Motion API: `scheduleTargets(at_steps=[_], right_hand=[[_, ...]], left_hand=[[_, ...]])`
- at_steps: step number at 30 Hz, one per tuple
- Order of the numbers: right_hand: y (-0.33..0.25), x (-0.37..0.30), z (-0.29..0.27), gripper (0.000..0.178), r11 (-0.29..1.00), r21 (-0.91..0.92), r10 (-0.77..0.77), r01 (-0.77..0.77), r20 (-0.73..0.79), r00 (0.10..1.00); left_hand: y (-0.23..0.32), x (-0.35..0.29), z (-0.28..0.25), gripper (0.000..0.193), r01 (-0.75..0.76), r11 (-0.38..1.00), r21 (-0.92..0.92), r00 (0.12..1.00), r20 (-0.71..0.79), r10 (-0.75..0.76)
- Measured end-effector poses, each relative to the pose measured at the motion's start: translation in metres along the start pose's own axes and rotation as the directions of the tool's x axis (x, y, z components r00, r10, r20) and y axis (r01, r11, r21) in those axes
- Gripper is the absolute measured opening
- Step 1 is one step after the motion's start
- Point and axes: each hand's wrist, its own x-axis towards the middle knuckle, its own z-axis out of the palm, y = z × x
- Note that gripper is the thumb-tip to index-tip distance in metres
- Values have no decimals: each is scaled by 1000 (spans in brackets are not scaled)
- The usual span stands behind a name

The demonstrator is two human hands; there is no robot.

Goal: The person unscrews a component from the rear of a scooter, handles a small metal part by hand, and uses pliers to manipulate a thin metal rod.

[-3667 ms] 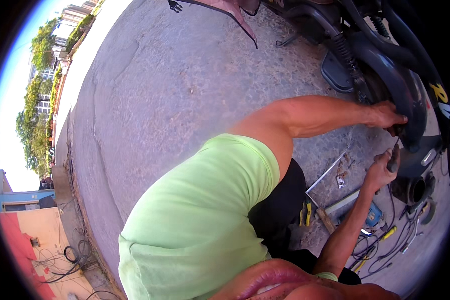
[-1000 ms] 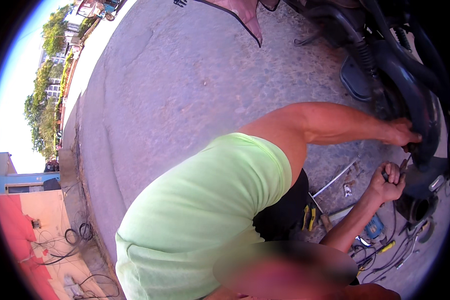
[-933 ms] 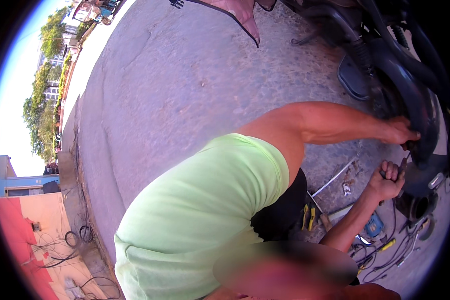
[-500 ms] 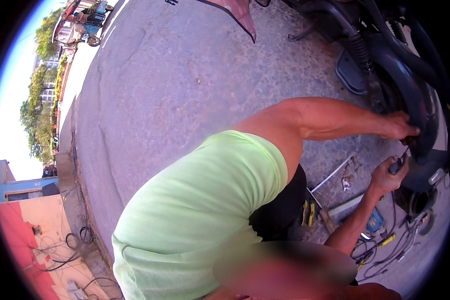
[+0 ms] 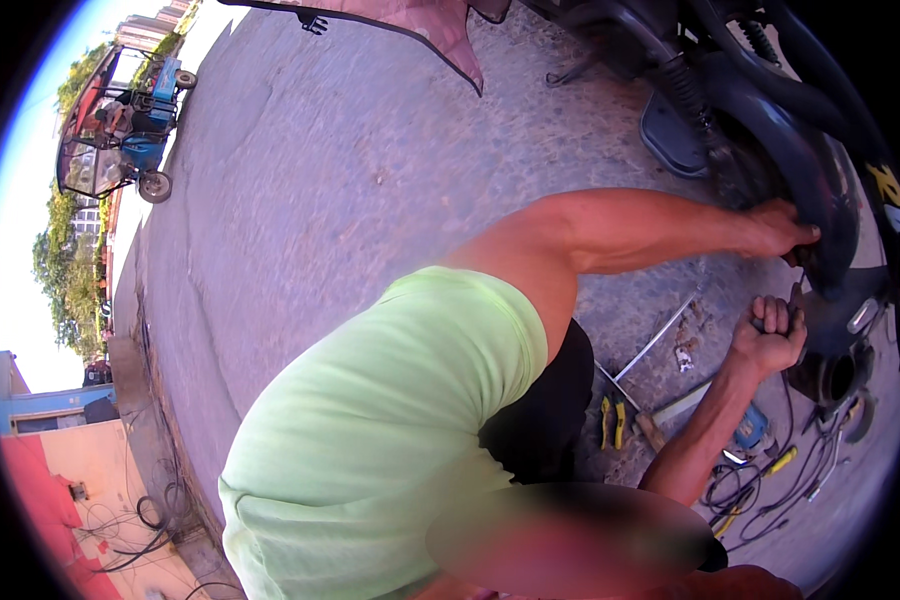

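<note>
My left hand point(image 5: 778, 228) is closed at the lower edge of a dark curved motorcycle fender point(image 5: 832, 205). What its fingers pinch is hidden. Just below it my right hand point(image 5: 768, 335) is raised with curled fingers, closed around a slim dark tool point(image 5: 797, 291) whose tip points up toward the fender. Most of that tool is covered by the hand, so its kind is unclear. Beside the fender runs a ribbed rubber boot point(image 5: 678, 82) on the motorcycle.
Pliers with yellow handles point(image 5: 619, 425), a long silver rod point(image 5: 653, 342), a blue power tool point(image 5: 751, 428) and tangled cables point(image 5: 738, 495) lie on the concrete near my right forearm. A pink sheet with dark edging point(image 5: 440, 30) hangs at the top. A blue three-wheeler point(image 5: 140, 140) is at the far left.
My right hand has turned, so its curled fingers show and the tool's dark handle is mostly hidden. My left hand stays at the fender. The three-wheeler has come closer.
</note>
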Motion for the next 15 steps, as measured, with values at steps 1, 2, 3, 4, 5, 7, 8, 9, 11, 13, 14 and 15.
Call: scheduleTargets(at_steps=[1,2,3,4,5,7,8,9,11,13,14,15], right_hand=[[-2,4,-5,26,994,101,44,-42,-17,999],[-2,10,-8,30,976,202,91,-83,-29,995],[-3,12,-8,35,947,300,136,-117,-41,990],[-6,13,-7,39,912,381,176,-152,-27,984],[-9,15,-6,43,868,459,215,-188,-8,977],[-9,16,-9,50,787,571,270,-234,22,962],[-14,21,-17,52,757,609,276,-236,28,961],[-12,24,-21,53,756,612,272,-234,31,962],[-10,27,-25,55,786,579,242,-214,31,970],[-8,26,-23,53,890,425,174,-165,18,985],[-7,24,-23,52,930,341,141,-136,9,990],[-6,25,-23,50,973,214,88,-89,13,996]], left_hand=[[-4,3,-1,38,-21,1000,-12,1000,6,21],[-8,7,-3,39,-43,999,-24,999,11,43],[-6,6,-1,40,-61,997,-40,998,18,61],[-4,5,0,42,-30,1000,6,1000,-1,30],[-1,3,-1,43,0,999,51,1000,-24,1],[4,-2,-4,45,46,991,124,998,-54,-39],[1,2,-1,46,56,987,152,998,-48,-50],[-1,5,-4,46,69,980,186,997,-52,-60],[1,3,-4,46,81,985,152,996,-45,-75],[-2,2,-3,47,85,988,132,996,-45,-79],[-5,3,-4,48,83,988,131,996,-49,-77],[-3,1,-5,48,82,988,134,996,-52,-76]])
